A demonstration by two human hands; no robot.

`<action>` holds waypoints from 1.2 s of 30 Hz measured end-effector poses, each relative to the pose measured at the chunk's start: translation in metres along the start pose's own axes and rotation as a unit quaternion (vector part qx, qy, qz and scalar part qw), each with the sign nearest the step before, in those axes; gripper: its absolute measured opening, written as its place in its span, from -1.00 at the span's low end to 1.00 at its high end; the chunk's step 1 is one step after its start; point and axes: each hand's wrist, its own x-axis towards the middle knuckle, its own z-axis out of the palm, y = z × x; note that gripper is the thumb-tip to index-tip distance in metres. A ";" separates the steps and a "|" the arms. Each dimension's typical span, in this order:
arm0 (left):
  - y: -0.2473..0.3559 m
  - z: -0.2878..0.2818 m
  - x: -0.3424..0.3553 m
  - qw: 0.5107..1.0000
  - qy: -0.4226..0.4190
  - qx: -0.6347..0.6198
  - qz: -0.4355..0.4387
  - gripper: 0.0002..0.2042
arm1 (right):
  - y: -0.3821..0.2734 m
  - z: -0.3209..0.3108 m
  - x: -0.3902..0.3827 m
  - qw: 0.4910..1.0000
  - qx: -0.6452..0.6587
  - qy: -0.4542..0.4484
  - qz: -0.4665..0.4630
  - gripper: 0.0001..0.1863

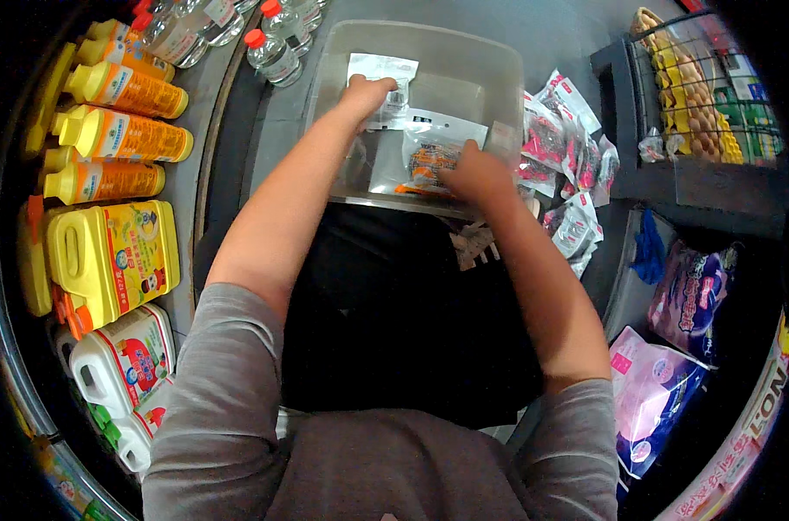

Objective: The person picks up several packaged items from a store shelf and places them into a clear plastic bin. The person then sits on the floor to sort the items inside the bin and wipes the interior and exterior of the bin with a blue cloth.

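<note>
A: How's the grip?

B: The left hand (pixel 366 97) has its thumb across a white packet (pixel 398 111); the right hand (pixel 477 178) is at the right side of an orange-marked packet (pixel 429 163). Fingertips are hidden on both, so I can't tell whether either is clamped.

A: And the packets?

B: Inside the tub (pixel 481 74), toward its near side, edges meeting or overlapping.

A: What worries you?

B: That contact: pulling one could drag the other. The film looks glossy, so a loose pinch might slide. The right forearm crosses the near rim too; leaning there could tip the tub.

A: Materials?

B: Flat, crinkled pouches; translucent, round-cornered plastic tub. Outside, just right, pink-patched packets (pixel 546 139) in a slippery-looking heap; a knock could spread them. Farther left, smooth clear bottles (pixel 279 61) with red caps.
</note>
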 end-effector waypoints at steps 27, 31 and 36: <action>-0.007 0.032 0.014 0.964 0.045 0.252 0.075 0.00 | -0.001 0.065 0.054 0.949 0.308 0.043 0.044 -0.21; 0.000 0.039 0.001 0.929 0.052 0.360 0.066 -0.05 | 0.001 0.076 0.067 0.931 0.330 0.114 0.106 -0.32; -0.002 0.027 0.018 0.941 0.066 0.320 0.087 -0.21 | 0.012 0.087 0.083 0.922 0.370 0.046 0.108 -0.22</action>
